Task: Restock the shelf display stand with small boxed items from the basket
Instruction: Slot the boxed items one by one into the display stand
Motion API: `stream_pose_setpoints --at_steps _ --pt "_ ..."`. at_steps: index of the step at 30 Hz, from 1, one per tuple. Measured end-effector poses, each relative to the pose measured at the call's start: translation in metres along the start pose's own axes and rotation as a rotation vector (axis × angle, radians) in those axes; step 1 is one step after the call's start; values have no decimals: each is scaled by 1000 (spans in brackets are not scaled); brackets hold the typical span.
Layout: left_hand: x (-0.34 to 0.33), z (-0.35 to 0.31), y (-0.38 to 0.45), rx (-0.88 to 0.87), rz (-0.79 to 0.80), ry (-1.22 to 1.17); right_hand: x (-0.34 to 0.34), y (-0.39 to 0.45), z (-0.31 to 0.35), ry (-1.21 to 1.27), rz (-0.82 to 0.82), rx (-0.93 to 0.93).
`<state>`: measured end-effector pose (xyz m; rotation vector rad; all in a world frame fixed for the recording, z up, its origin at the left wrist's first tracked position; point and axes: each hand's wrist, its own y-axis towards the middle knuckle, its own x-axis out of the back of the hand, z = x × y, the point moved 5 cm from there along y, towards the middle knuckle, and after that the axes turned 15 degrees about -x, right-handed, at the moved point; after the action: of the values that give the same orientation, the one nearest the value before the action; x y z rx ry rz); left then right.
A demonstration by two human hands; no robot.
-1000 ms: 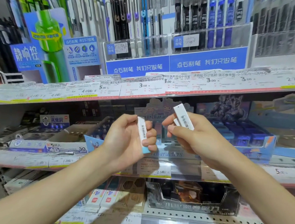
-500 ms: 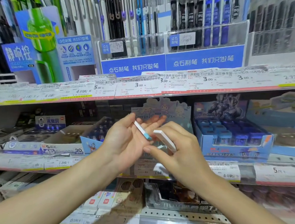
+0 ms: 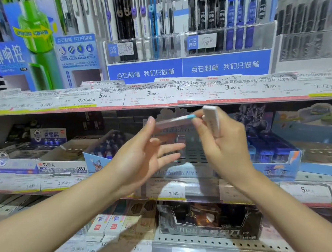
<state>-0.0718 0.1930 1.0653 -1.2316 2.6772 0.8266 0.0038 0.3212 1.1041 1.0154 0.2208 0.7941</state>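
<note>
My right hand (image 3: pixel 225 147) is raised in front of the middle shelf. It grips an upright small white box (image 3: pixel 212 122) and pinches the blue-tipped end of a second slim box (image 3: pixel 176 121), which lies almost level and is blurred. My left hand (image 3: pixel 146 159) hangs just below that slim box with its fingers spread and straight; its thumb tip sits close to the box's left end, and I cannot tell if they touch. Behind both hands stands the pastel display stand (image 3: pixel 195 153) on the middle shelf. No basket is in view.
A blue carton of small blue boxes (image 3: pixel 274 155) stands right of the stand, and an open carton (image 3: pixel 101 149) left of it. Price-label rails (image 3: pixel 147 98) edge the shelves. Pen racks (image 3: pixel 183 65) fill the top shelf; more cartons (image 3: pixel 208 223) sit on the lower one.
The slim blue-tipped box has passed from my left hand to my right hand's fingertips. My left hand has opened and dropped lower. My right hand has risen with both boxes.
</note>
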Motion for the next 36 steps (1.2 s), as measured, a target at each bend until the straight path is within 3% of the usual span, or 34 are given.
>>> stream_pose_setpoints --at_steps 2,5,7,9,15,21,36 --pt "11 -12 -2 -145 29 361 9 5 -1 -59 51 70" --pt "14 -31 -5 -510 280 1208 11 5 -6 -240 170 190" --pt "18 -27 -1 -527 432 1609 7 6 -15 -385 266 215" --pt "22 -21 5 -483 525 1769 2 11 -23 -503 347 157" --pt "34 2 17 -361 634 1790 -21 20 -33 -639 486 33" --pt "29 1 15 -512 625 1771 -35 25 -35 -598 506 -12" --pt "39 7 21 -431 599 1820 -49 27 -43 -754 610 -99"
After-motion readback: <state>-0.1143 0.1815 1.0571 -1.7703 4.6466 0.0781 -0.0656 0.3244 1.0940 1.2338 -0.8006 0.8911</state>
